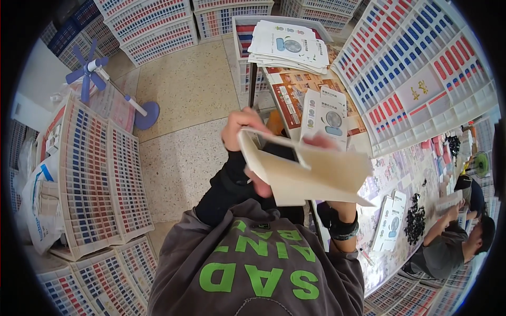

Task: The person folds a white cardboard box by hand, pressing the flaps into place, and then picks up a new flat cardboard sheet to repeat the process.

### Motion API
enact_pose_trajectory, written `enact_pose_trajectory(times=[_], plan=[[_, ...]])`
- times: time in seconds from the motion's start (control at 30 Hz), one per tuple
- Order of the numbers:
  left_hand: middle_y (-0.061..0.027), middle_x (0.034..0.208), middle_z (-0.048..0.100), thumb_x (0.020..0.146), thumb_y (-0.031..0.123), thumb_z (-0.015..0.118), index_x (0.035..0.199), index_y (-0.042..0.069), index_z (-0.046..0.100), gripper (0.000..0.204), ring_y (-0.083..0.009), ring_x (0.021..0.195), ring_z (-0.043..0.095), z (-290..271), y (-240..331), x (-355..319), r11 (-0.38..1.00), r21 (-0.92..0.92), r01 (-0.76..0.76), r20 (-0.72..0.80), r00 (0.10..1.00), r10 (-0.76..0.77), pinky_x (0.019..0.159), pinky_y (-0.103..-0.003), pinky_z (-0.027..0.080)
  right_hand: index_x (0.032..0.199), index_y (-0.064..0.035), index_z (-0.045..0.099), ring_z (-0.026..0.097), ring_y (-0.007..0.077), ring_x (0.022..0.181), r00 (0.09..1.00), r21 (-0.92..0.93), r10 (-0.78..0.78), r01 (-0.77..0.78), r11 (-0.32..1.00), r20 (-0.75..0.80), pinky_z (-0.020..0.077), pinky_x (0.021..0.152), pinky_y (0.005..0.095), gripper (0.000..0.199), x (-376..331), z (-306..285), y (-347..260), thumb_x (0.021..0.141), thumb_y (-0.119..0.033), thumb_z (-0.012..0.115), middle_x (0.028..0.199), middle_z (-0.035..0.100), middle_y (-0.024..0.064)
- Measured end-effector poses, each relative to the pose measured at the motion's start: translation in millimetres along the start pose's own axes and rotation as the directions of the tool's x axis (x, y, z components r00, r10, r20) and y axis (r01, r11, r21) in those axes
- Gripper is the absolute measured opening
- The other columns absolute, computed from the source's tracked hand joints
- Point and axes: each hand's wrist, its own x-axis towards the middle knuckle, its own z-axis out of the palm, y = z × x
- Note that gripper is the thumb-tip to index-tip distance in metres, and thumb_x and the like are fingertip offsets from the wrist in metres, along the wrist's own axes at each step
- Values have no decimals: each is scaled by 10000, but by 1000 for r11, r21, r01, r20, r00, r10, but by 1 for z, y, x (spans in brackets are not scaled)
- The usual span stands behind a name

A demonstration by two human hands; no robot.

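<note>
Nearest, the person's grey sweatshirt with green letters (253,263) fills the lower middle, both forearms rising from it in black sleeves. One flat beige cardboard carton blank with a cut-out window (311,174) is held up at chest height above the table edge, tilted with its plain inner side toward the camera, probably so its flaps can be worked. The left hand (243,129) is closed around the blank's upper left corner. The right hand (321,141) sits mostly behind the card; only fingertips show over the top edge, so it seems to be gripping there, though its palm is hidden.

To the right, on the patterned table (406,168), lie two white printed boxes with a fan picture (390,221), side by side, beside one heap of small black parts (415,220). A seated co-worker (453,245) works at the near right.

Just beyond the blank stand two more white fan boxes (327,116). Farther off lies one stack of flat white printed sheets (290,47), within reach for the next pick.

At far left stands one blue-bladed pedestal fan (100,73), among many white crates of red and blue items (95,174).
</note>
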Motion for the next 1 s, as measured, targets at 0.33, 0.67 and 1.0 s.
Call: enact_pose_trajectory(times=[0.33,0.67,1.0], plan=[[-77,786,616,837,798,224,934,8,595,879,-169,699,613,17,-8,1,933,285,218,-277,951,-137,680,-256,500,1070,18,627,640,183,890,965,-482,-205,261,837,166,503,774,280,336,-9,-5,20,766,-21,767,965,671,90],[-169,1056,528,549,284,915,1139,43,386,828,-304,923,578,6,1,-26,838,538,91,140,971,-196,813,-376,465,1339,62,360,429,374,1266,573,-578,-742,491,651,-349,367,1037,514,713,-9,-2,-3,824,-302,695,1352,423,228],[-147,1107,580,711,144,798,1103,34,568,467,-331,1009,584,3,-9,-27,976,176,130,346,920,-185,892,-392,461,853,-30,561,600,357,745,849,-698,-142,504,510,509,421,747,476,164,35,3,-42,914,-181,541,774,600,178]])
